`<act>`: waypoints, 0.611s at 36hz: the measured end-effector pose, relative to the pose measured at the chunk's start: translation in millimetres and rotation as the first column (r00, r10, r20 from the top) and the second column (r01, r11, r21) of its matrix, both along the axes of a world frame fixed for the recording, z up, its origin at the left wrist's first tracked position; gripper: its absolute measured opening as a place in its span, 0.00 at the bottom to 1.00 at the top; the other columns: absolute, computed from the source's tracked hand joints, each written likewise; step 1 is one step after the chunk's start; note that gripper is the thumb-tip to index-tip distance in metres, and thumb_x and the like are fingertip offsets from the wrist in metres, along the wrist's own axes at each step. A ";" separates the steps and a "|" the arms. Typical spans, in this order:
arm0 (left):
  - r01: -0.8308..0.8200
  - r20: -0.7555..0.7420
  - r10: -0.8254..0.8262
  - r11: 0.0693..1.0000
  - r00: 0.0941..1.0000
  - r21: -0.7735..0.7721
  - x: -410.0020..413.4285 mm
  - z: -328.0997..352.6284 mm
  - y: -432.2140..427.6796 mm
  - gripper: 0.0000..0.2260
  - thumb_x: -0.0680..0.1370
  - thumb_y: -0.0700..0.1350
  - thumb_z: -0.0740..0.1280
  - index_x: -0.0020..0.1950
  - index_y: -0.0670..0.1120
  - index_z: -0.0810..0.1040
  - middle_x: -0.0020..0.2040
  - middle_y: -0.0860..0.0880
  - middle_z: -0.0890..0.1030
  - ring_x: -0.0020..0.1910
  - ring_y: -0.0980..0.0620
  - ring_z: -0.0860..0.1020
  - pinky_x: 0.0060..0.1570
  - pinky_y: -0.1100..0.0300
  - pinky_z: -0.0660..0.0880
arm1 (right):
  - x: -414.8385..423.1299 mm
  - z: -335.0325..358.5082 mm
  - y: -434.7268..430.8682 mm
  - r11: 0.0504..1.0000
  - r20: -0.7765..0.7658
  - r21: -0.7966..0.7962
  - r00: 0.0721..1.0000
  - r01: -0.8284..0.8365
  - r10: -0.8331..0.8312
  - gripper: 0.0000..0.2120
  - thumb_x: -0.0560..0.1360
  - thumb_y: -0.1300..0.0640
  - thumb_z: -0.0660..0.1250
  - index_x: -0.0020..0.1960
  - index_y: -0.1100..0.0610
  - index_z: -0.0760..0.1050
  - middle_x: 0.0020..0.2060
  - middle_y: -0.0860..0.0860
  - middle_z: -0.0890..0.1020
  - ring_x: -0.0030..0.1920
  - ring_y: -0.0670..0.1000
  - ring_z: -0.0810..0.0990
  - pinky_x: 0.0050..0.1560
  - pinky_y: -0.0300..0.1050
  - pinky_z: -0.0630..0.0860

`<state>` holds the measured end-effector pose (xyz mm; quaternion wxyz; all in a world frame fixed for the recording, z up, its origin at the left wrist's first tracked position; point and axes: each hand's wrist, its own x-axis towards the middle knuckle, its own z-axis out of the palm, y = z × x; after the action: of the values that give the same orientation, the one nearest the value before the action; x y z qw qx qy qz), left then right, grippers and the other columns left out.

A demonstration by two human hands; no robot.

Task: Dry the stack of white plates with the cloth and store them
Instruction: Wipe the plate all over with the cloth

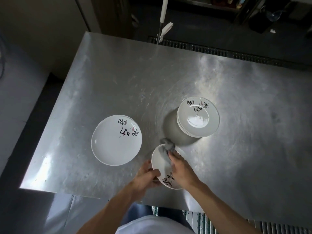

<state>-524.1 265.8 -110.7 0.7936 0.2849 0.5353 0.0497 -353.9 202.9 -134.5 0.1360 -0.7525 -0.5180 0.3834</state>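
Left grip [146, 176] closed on the near-left rim of a white plate [157, 160], thumb over the edge, holding it over the near part of the bench [118, 73]. Right grip [181, 169] bunches a grey cloth [166, 146] against the plate's face. Forward-left of the grips stands a low plate stack [116, 140], and forward-right a taller stack [198, 117], both on the bench.
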 end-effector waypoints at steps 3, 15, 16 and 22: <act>0.089 0.014 -0.089 0.996 0.996 0.011 -1.5 5.1 4.0 0.20 0.66 0.36 0.69 0.57 0.42 0.78 0.48 0.37 0.81 0.48 0.40 0.80 0.48 0.45 0.79 | -14.2 3.6 -5.8 0.966 -0.091 0.098 0.965 -0.239 0.248 0.29 0.75 0.71 0.61 0.75 0.60 0.68 0.76 0.56 0.67 0.77 0.53 0.64 0.78 0.42 0.57; 0.008 -0.018 -0.009 0.999 1.000 -0.050 5.9 11.0 -0.9 0.18 0.73 0.26 0.63 0.62 0.37 0.77 0.52 0.36 0.83 0.51 0.37 0.82 0.58 0.35 0.78 | -1.9 7.2 -3.7 0.990 -0.144 0.013 0.979 -0.143 0.143 0.27 0.80 0.66 0.59 0.78 0.52 0.66 0.78 0.47 0.65 0.78 0.48 0.59 0.77 0.38 0.52; -0.082 -0.030 0.080 0.994 0.996 -0.068 9.2 11.7 -3.5 0.20 0.74 0.25 0.62 0.63 0.38 0.75 0.54 0.36 0.83 0.51 0.36 0.83 0.54 0.36 0.80 | 3.7 7.0 1.7 0.998 -0.099 -0.030 0.994 -0.054 0.051 0.27 0.80 0.65 0.61 0.78 0.52 0.65 0.77 0.48 0.67 0.78 0.50 0.62 0.77 0.40 0.56; -0.181 -0.021 0.180 0.981 0.983 -0.067 16.4 17.3 -12.3 0.21 0.68 0.40 0.71 0.59 0.43 0.71 0.47 0.41 0.84 0.42 0.42 0.85 0.38 0.50 0.81 | 1.4 20.5 -1.4 0.998 -0.119 -0.032 0.992 -0.048 0.044 0.26 0.81 0.65 0.60 0.78 0.53 0.65 0.76 0.50 0.68 0.73 0.51 0.71 0.71 0.42 0.68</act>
<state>-507.7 253.4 -93.4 0.7912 0.2081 0.5662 0.1009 -352.5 201.5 -114.0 0.1442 -0.7186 -0.5195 0.4393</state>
